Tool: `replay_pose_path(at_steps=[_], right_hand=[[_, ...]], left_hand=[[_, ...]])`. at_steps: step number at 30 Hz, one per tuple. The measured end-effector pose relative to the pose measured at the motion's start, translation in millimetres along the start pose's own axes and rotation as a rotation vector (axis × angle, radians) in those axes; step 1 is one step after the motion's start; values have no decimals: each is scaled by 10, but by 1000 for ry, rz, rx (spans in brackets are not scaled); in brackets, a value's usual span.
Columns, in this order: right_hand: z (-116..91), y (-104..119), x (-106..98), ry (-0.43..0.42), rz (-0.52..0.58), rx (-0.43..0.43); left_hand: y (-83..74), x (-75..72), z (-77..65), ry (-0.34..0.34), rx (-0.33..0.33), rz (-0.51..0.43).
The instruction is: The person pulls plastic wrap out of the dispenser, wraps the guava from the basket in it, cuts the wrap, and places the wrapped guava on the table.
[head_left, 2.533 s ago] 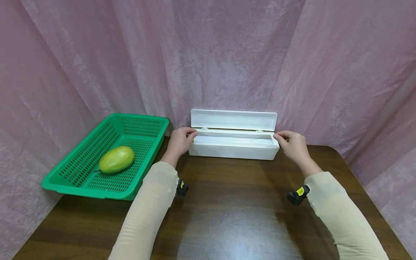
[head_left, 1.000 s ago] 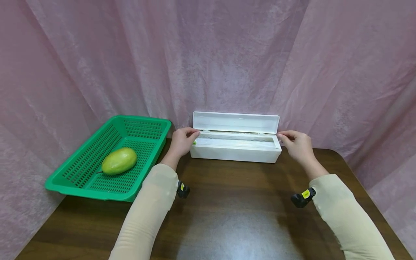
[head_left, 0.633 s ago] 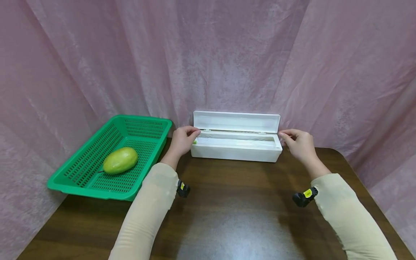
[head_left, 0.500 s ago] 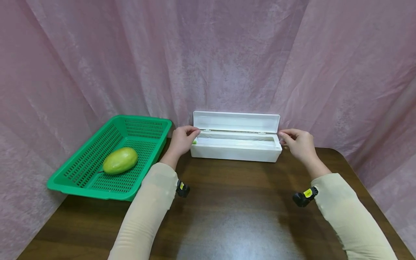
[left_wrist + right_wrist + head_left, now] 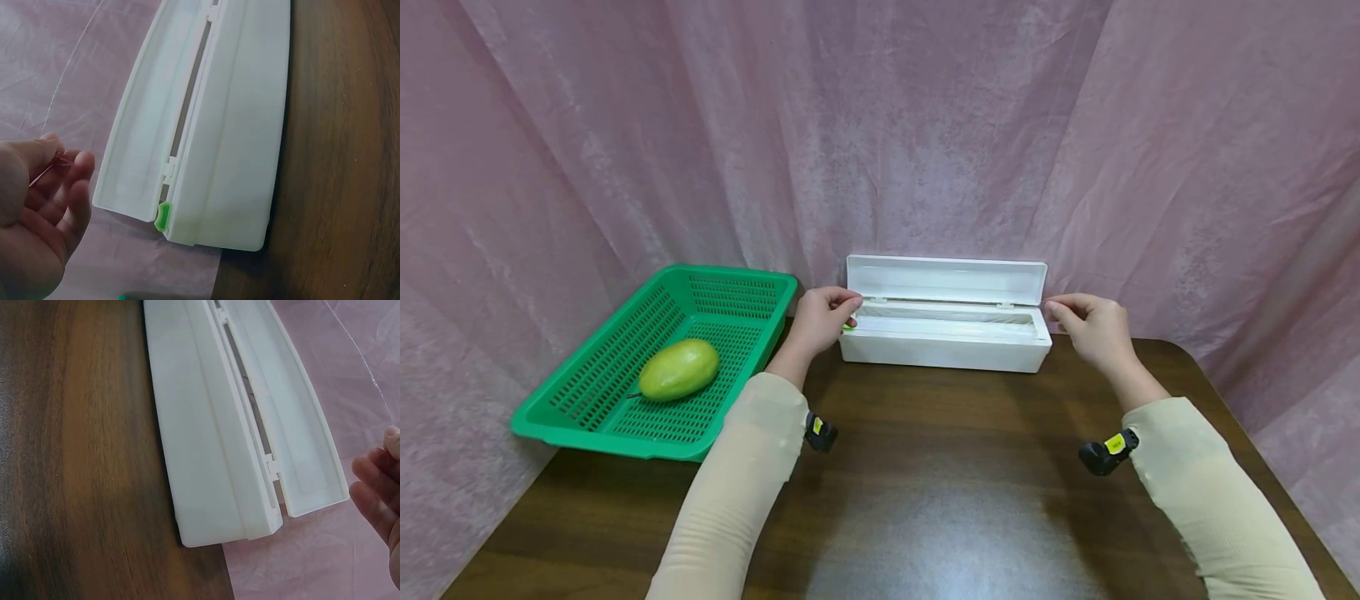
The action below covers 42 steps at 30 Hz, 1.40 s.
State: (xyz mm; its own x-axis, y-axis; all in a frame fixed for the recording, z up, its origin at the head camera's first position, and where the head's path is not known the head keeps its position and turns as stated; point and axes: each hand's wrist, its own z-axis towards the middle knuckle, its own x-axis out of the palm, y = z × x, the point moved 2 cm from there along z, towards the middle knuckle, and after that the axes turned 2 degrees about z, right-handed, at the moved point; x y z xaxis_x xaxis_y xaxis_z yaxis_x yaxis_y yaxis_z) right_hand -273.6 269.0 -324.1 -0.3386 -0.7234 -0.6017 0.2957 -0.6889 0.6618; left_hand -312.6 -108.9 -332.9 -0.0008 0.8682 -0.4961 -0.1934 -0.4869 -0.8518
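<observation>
A white cling film dispenser (image 5: 947, 354) stands at the back of the table with its hinged lid (image 5: 946, 282) raised. My left hand (image 5: 822, 321) pinches one corner of the clear cling film (image 5: 62, 75) between thumb and finger, beside the dispenser's left end. At the opposite end, my right hand (image 5: 1097, 332) pinches the other corner of the film. In both wrist views the film's free edge shows as a thin bright line leading away from the fingertips. A small green slider (image 5: 163, 217) sits at the left end of the dispenser.
To the left, a green plastic basket (image 5: 741, 392) holds a yellow-green mango-like fruit (image 5: 679, 370). A pink curtain (image 5: 925, 133) hangs right behind the dispenser. The brown wooden table (image 5: 925, 475) extends in front, its right edge beyond my right forearm.
Both hands have risen slightly against the dispenser, the right one also moving a little outward, still pinching the film. The head view has shifted slightly. Dispenser, basket and fruit keep their places.
</observation>
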Motion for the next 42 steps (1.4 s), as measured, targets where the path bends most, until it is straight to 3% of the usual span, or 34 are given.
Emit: replay_pose_path(at_steps=[4, 11, 19, 29, 42], right_hand=[[-8, 19, -15, 10, -9, 7], [-12, 31, -36, 21, -24, 6], [-13, 45, -54, 29, -40, 15], [4, 66, -76, 21, -14, 6], [15, 95, -115, 9, -45, -14]], left_hand=[[7, 4, 8, -4, 7, -30], [-20, -10, 6, -52, 41, 87], [-29, -17, -6, -49, 27, 121], [-77, -52, -1, -50, 65, 113], [-129, -79, -26, -57, 58, 101]])
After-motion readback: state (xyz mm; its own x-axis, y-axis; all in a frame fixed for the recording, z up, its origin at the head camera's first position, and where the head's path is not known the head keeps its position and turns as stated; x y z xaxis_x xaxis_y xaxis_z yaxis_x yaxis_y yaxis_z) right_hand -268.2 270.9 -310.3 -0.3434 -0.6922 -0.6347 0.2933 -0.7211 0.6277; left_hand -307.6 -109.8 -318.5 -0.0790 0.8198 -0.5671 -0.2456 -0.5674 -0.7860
